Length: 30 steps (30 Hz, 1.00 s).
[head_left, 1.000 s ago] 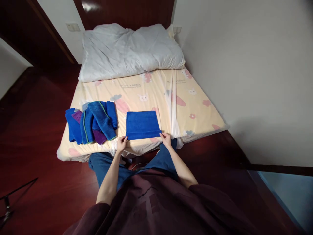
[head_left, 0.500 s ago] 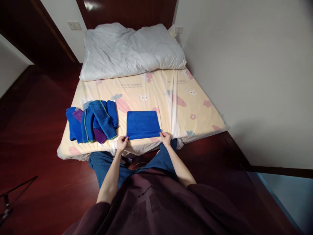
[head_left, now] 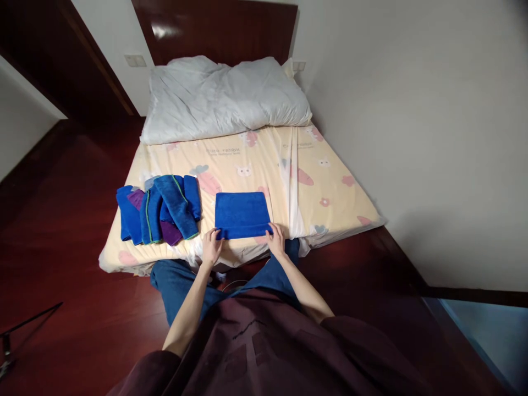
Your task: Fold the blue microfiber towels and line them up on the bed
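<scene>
A blue towel lies flat on the bed in front of me, its near edge turned over in a narrow strip. My left hand grips the near left corner, with fingers curled over the strip. At the near right corner, my right hand has its fingertips closed on the same strip. Left of the towel rests a heap of folded towels in blue and purple, some with green edging; neither hand touches it.
The bed has a yellow patterned sheet. A bulky white quilt lies across its far end, below a dark headboard. A white wall stands on the right. A thin black stand is on the floor at lower left.
The towel's near edge has been turned over into a narrow strip away from me. Both hands moved slightly inward, fingers now over the strip. The whole view shifted slightly.
</scene>
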Each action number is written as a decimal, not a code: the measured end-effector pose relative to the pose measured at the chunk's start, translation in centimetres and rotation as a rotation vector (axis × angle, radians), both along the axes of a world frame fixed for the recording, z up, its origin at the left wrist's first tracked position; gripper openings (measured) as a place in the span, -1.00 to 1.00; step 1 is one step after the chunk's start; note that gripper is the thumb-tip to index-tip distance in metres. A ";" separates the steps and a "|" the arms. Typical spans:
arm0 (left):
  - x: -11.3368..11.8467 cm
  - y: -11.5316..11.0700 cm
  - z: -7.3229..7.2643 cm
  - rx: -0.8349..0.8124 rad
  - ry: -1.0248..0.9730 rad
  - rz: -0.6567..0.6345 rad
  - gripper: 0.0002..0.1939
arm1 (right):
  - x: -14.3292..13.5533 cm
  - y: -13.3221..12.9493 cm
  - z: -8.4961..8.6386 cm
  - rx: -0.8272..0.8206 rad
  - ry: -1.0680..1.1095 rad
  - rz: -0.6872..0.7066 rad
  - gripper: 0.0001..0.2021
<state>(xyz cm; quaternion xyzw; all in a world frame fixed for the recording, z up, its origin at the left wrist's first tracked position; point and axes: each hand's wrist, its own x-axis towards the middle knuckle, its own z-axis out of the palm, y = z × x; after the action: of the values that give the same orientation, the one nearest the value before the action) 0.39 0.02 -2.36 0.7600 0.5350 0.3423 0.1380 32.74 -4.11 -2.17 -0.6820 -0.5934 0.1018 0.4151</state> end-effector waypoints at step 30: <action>-2.9 -1.7 -2.0 -0.189 -0.057 -0.133 -0.46 | 2.9 -2.4 -1.7 -0.129 0.034 0.210 -0.43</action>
<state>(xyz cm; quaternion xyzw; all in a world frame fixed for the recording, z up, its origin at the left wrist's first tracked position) -2.50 -1.70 -4.34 0.7674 0.5092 0.3019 0.2465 35.66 -6.49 -3.90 -0.6397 -0.6466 0.1942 0.3674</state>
